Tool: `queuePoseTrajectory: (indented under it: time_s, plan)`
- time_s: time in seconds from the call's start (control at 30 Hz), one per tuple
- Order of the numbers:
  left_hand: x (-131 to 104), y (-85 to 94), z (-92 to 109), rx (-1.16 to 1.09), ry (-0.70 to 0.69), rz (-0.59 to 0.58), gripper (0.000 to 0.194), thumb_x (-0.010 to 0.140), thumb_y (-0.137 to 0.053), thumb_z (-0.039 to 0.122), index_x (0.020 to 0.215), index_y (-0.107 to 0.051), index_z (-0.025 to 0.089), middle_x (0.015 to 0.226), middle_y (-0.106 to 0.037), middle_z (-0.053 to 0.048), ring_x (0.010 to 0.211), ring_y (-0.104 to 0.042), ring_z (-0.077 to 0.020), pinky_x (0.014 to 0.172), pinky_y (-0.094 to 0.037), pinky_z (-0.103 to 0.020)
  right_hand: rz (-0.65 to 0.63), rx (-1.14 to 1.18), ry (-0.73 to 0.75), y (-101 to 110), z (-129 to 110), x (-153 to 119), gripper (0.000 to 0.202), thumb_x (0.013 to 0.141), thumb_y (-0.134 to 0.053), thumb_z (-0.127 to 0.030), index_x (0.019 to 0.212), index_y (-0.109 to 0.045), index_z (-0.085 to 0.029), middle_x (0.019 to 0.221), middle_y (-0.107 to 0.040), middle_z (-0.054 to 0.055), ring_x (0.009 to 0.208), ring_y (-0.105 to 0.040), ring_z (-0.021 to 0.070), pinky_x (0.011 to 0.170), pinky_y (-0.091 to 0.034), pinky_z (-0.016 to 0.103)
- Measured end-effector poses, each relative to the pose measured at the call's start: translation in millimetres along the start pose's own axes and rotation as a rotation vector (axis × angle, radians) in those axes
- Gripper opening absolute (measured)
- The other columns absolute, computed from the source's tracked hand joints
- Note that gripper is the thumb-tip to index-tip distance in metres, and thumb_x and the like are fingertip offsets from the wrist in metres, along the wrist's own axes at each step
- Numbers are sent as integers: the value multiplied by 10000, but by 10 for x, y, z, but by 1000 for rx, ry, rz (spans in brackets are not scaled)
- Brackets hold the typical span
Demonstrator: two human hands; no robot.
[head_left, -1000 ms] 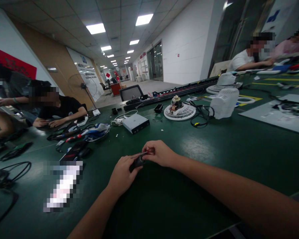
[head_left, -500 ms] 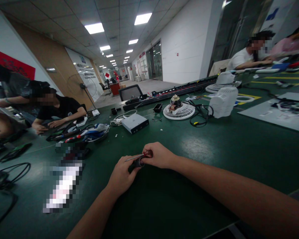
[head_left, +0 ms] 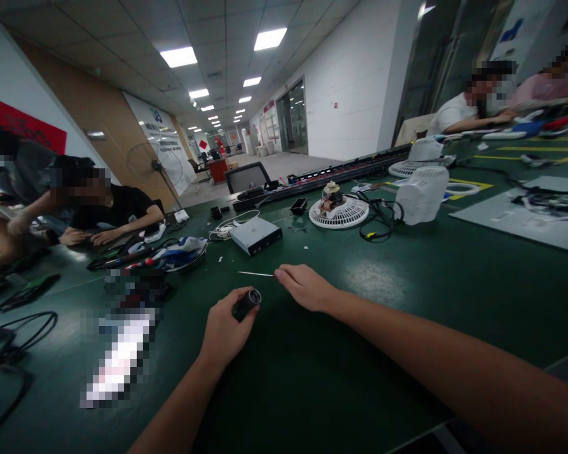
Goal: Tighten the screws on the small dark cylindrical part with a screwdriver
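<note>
My left hand [head_left: 227,328] is closed around a short black cylinder [head_left: 247,304], whose round end with a pale ring faces up and to the right. What lies inside that end is too small to make out. My right hand [head_left: 303,287] grips a screwdriver [head_left: 255,273] by its handle, which the fingers mostly cover. The thin metal shaft points left, above and apart from the cylinder. Both hands are over the green tabletop [head_left: 331,372].
Beyond my hands lies a grey disc-drive box [head_left: 256,235] beside a white cable. Further right are a white fan grille with a motor [head_left: 339,209], black cables and a white plastic housing [head_left: 421,195]. Tools and cloth [head_left: 182,252] lie left. Other people sit around the table.
My right hand has moved away from the cylinder, up and slightly right, taking the screwdriver with it. The cylinder stays in my left hand, its end now uncovered.
</note>
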State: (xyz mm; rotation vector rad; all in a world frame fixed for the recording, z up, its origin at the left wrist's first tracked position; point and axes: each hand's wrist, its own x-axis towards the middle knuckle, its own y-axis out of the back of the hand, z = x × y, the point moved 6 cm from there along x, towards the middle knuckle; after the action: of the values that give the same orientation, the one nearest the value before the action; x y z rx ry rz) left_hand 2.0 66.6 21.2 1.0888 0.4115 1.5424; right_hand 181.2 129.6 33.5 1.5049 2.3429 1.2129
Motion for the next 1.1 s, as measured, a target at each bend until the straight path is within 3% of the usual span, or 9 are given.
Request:
queuePoseTrajectory:
  time_s: [0.13,0.27,0.53,0.93,1.1]
  plan:
    - [25,73,-119,2,86,85,287,816,-661,260,1100,-641,229,960,-741,-22,873,-696,-206,846,-557,-382,-1,-26,60,59,86,52,162,941,-563,-286,958,-676,-172,828,-644,31,718,-573,140,644,-393,269]
    - [36,117,-193,24,151,113,272,813,-664,276,1080,-650,229,933,-745,-30,866,-706,-219,828,-573,-396,59,18,138,106,89,58,157,919,-595,-213,1042,-690,-193,978,-630,50,817,-595,144,738,-450,292]
    - [34,71,-187,24,151,52,288,796,-666,265,1082,-662,237,950,-755,-31,877,-717,-222,827,-579,-396,135,40,207,179,-35,6,130,927,-574,-203,1004,-677,-188,933,-601,33,756,-573,125,694,-451,277]
    - [30,21,-167,26,91,20,286,785,-667,253,1070,-671,253,915,-752,-5,858,-716,-211,826,-569,-372,58,-6,282,123,-144,-33,115,923,-561,-210,951,-666,-172,927,-626,48,770,-592,142,714,-462,283]
    - [32,33,-135,21,67,19,284,791,-662,249,1075,-675,252,928,-753,-7,861,-715,-212,840,-570,-376,111,25,224,162,-108,-19,115,922,-564,-219,957,-664,-173,916,-631,45,753,-584,137,700,-455,281]
